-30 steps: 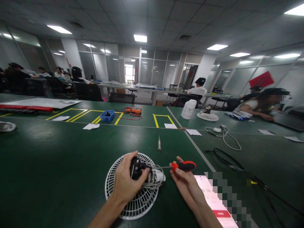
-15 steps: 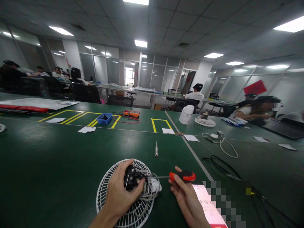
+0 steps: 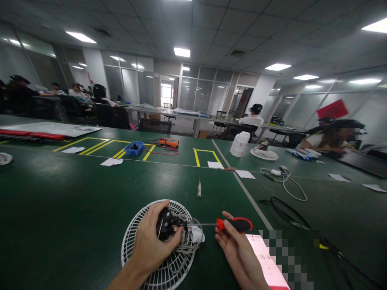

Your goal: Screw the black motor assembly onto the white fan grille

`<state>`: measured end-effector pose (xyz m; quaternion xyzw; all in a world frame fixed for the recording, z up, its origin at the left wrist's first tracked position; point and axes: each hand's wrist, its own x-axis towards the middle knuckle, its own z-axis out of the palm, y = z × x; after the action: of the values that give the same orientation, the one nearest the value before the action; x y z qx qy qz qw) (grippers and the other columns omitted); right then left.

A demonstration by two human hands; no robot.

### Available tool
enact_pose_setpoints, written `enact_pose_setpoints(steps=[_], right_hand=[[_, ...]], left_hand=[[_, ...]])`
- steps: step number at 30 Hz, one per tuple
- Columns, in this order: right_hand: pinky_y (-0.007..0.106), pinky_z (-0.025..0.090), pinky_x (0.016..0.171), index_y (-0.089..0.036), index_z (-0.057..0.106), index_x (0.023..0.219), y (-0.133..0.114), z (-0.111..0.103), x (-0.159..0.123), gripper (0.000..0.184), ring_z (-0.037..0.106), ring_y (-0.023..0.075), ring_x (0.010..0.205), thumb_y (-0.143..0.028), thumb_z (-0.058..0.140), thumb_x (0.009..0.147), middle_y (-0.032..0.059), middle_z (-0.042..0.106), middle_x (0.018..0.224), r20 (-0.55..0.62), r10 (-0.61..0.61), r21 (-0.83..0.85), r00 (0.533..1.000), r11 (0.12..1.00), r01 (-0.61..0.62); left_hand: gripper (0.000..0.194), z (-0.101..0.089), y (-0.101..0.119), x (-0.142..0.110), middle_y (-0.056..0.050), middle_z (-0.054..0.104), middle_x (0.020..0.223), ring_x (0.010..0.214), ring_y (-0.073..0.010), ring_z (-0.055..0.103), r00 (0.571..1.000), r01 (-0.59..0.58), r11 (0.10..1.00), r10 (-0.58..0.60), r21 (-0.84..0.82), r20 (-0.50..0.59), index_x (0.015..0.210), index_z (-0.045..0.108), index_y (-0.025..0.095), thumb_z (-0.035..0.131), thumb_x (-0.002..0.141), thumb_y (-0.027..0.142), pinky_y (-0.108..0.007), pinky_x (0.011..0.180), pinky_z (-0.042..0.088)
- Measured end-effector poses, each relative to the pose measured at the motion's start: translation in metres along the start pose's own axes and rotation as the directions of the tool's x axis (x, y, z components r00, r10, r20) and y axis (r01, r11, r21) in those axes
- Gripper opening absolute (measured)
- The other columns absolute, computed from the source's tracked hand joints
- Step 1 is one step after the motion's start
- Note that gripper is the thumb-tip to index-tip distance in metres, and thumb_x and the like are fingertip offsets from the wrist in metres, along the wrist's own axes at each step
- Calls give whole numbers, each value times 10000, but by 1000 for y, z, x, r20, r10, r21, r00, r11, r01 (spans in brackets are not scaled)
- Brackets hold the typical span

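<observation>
My left hand [image 3: 155,237] grips a black fan motor housing [image 3: 165,225], thumb on its near right side and fingers over the far left. The housing rests on a round white fan grille [image 3: 128,245] lying on the green table. A whitish cord bundle [image 3: 196,235] sits at the housing's right. In my right hand [image 3: 237,245] is a red and black screwdriver [image 3: 240,224], held level between thumb and fingers. Its shaft points left and its tip meets the right side of the housing; the exact contact point is too small to tell.
A small clear-handled screwdriver [image 3: 199,189] lies beyond the grille. A lit phone [image 3: 266,262] is by my right wrist. Black cable [image 3: 287,215] and white cable [image 3: 292,183] lie right. Farther off are a blue bin [image 3: 134,149], an orange multimeter [image 3: 169,142] and another fan grille [image 3: 264,154].
The view has shifted slightly. The red and black screwdriver's handle is turned a little in my right hand, showing more black. My left hand keeps its hold on the motor housing.
</observation>
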<state>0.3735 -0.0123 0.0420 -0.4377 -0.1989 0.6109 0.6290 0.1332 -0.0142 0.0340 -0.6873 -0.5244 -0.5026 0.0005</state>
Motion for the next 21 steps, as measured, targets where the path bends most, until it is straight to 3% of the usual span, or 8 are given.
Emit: enact_pose_setpoints(steps=[3,6,9,12,16,21], right_hand=[[329,565,825,-224,650,1166,-3,4,-4,740,701,203,894,-229,979,504,48,757,941,-37,-24,50,999,998,26],[369,565,878,-230,667,1102,-6,10,-8,695,704,225,955,-217,970,477,46,753,965,-15,-34,97,999,995,35],[363,591,767,-244,672,1038,-7,12,-9,568,700,214,867,-342,952,554,21,733,893,-56,-46,106,997,993,52],[321,589,670,-234,665,1086,-5,11,-6,595,692,198,796,-394,946,585,20,728,861,-106,-43,64,993,997,50],[347,605,786,-219,638,1160,0,4,0,694,723,222,888,-278,961,549,44,750,935,-116,-46,73,992,996,55],[388,596,878,-231,634,1124,6,-3,5,592,719,251,1013,-271,926,611,59,745,1034,-99,-31,127,995,991,44]], left_hand=[[574,-1,0,0,-84,648,1205,1085,-262,665,1000,-5,1000,5,2,3,1317,489,235,716,800,340,-437,946,581],[570,-1,1,0,-92,642,1212,1093,-266,659,1000,-7,1000,7,2,6,1319,483,233,707,805,332,-441,945,578],[582,0,0,-1,-101,634,1223,1106,-273,650,1000,12,1000,-12,3,6,1332,474,230,704,806,325,-448,952,571],[588,1,0,-3,-103,626,1226,1118,-271,640,1000,24,1000,-24,-8,11,1338,470,227,705,808,324,-449,965,563],[585,-1,1,-3,-99,621,1220,1116,-264,633,1000,17,1000,-16,-17,13,1339,466,224,694,807,309,-446,961,561],[547,-2,1,-2,-102,618,1233,1121,-259,629,1000,-12,1000,13,-28,26,1353,456,216,622,835,265,-441,961,557]])
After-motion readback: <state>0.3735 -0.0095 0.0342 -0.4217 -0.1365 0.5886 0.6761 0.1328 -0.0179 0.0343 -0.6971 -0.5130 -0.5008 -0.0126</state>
